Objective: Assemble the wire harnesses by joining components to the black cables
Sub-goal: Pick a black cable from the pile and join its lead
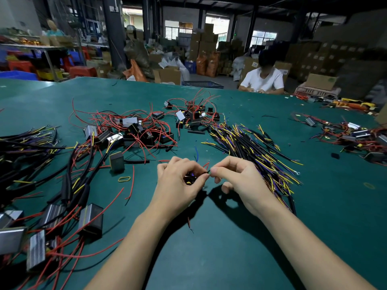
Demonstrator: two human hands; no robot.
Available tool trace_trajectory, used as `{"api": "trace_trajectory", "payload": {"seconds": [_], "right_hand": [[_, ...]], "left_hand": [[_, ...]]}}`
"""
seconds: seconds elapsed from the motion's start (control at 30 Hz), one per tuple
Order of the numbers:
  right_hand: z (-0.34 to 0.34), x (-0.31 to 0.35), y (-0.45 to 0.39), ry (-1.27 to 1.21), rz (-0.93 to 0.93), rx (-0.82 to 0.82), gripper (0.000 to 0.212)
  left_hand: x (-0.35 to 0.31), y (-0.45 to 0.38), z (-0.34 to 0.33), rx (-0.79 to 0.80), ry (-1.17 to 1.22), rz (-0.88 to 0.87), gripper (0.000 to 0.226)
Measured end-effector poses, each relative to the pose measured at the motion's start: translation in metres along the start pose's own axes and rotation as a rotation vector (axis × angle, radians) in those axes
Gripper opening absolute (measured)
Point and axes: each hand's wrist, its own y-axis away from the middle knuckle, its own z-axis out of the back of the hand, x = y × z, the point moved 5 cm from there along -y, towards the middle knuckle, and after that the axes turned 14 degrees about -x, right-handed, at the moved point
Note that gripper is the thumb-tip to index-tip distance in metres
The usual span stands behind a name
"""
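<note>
My left hand [178, 183] curls round a small black component [191, 178] with red leads, held above the green table [230, 237]. My right hand [236, 181] pinches a thin wire end [207, 172] right at the component, thumb and forefinger together. A pile of black cables [257, 149] with yellow and purple wire ends lies just behind my right hand. Loose black components with red wires [138, 130] are heaped behind my left hand. A blue wire [196, 152] sticks up between the hands.
Joined cables and metal-faced boxes [52, 210] spread over the left side. A yellow rubber band [124, 179] lies near my left hand. More components [192, 114] sit further back and others [354, 135] at the right. A person in white [261, 80] sits across the table.
</note>
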Motion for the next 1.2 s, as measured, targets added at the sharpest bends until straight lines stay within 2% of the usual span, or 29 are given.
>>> {"api": "trace_trajectory", "payload": {"seconds": [0.3,0.6,0.73,0.9,0.97,1.03,1.07,1.13,1.2], "right_hand": [[-0.004,-0.003,0.0,-0.137,-0.126,0.019,0.025],[0.0,-0.002,0.001,-0.042,-0.127,0.061,0.018],[0.002,-0.003,0.001,-0.026,-0.137,0.039,0.017],[0.005,0.009,-0.002,0.133,-0.035,0.128,0.006],[0.016,0.02,-0.011,0.143,0.01,0.042,0.006],[0.034,0.031,-0.027,0.095,0.021,-0.158,0.011],[0.043,0.036,-0.037,0.134,0.048,-0.268,0.014],[0.053,0.043,-0.057,0.468,0.145,-0.425,0.017],[0.048,0.042,-0.073,0.915,0.171,-0.407,0.014]], "left_hand": [[-0.007,-0.002,0.005,-0.034,0.085,0.01,0.004],[-0.014,0.0,0.0,0.042,0.067,-0.01,0.014],[-0.014,0.001,-0.004,0.083,0.074,-0.013,0.01],[-0.012,0.002,-0.006,0.071,0.149,0.041,0.013],[-0.011,0.002,-0.006,0.063,0.159,0.054,0.013],[-0.01,0.003,-0.005,0.06,0.164,0.072,0.014],[-0.009,0.003,-0.006,0.059,0.166,0.082,0.014],[-0.007,0.002,-0.006,0.053,0.165,0.095,0.014],[-0.004,0.002,-0.006,0.042,0.164,0.101,0.01]]}}
